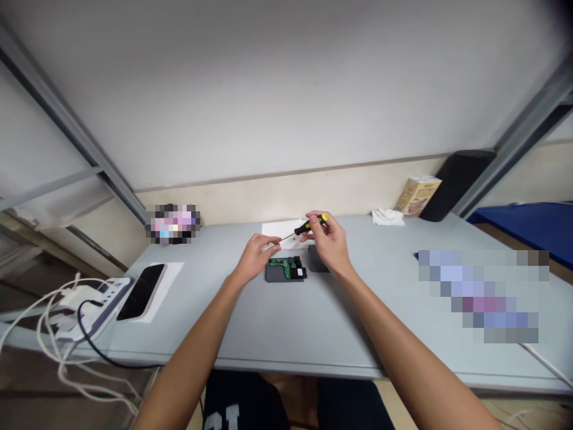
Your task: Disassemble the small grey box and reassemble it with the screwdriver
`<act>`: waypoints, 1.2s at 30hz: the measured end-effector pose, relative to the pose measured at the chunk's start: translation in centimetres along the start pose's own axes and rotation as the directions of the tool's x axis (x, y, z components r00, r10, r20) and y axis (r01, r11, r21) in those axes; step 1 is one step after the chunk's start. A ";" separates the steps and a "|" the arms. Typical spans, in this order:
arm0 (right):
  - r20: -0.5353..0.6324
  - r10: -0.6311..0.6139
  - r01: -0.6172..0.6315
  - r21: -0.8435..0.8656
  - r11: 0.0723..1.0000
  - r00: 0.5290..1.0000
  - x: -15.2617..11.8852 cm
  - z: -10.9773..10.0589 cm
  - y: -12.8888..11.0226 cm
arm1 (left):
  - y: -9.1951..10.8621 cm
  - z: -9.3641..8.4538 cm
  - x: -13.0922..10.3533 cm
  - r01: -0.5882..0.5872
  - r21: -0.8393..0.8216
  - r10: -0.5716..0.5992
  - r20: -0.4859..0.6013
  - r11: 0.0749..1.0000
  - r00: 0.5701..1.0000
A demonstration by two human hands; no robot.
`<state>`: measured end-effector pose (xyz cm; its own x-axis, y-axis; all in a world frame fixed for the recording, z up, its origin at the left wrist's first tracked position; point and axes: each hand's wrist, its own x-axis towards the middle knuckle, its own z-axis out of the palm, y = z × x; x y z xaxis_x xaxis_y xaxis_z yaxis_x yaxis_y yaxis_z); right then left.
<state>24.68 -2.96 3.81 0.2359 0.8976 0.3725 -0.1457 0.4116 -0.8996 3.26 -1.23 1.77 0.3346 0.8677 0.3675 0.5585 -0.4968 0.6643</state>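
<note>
My right hand [330, 242] is wrapped round the black and yellow handle of a screwdriver [308, 225], its thin shaft slanting down to the left. The fingers of my left hand [256, 255] are pinched together at the shaft's tip; whatever lies between them is too small to make out. Below the tip, a dark grey device with an exposed green circuit board [281, 263] lies on the desk. A dark grey cover-like piece [319, 260] rests to its right, partly hidden under my right hand. Behind them is a white sheet of paper [274, 229].
On the left, a phone [142, 291] lies on white paper beside a power strip [101, 316] with tangled cables. At the back right stand a crumpled tissue [387, 217], a yellow carton [417, 197] and a black cylinder [461, 182]. Blurred objects lie on both sides of the desk [286, 334].
</note>
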 end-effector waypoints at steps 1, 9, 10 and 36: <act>0.011 0.003 -0.003 -0.007 1.000 1.000 -0.1 0.0 0.0 | 0.1 -0.2 0.0 -0.005 0.003 0.005 0.001 1.000 1.000; 0.162 -0.007 0.025 -0.110 0.994 0.987 -0.9 0.4 0.2 | 0.7 -1.8 -0.4 0.034 0.197 -0.064 0.148 0.980 0.987; 0.164 -0.008 0.027 -0.116 0.993 0.986 -0.9 0.4 0.2 | 0.7 -1.9 -0.4 0.036 0.228 -0.079 0.183 0.973 0.980; 0.295 -0.027 0.083 -0.178 0.981 0.955 -0.8 0.9 -0.3 | 0.9 -2.4 -0.8 0.163 0.045 -0.169 0.331 0.986 0.928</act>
<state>23.71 -3.68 3.97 -0.0547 0.8925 0.4477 0.0477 0.4502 -0.8917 1.69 -2.30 3.59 0.4678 0.8838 0.0132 0.6396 -0.3488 0.6851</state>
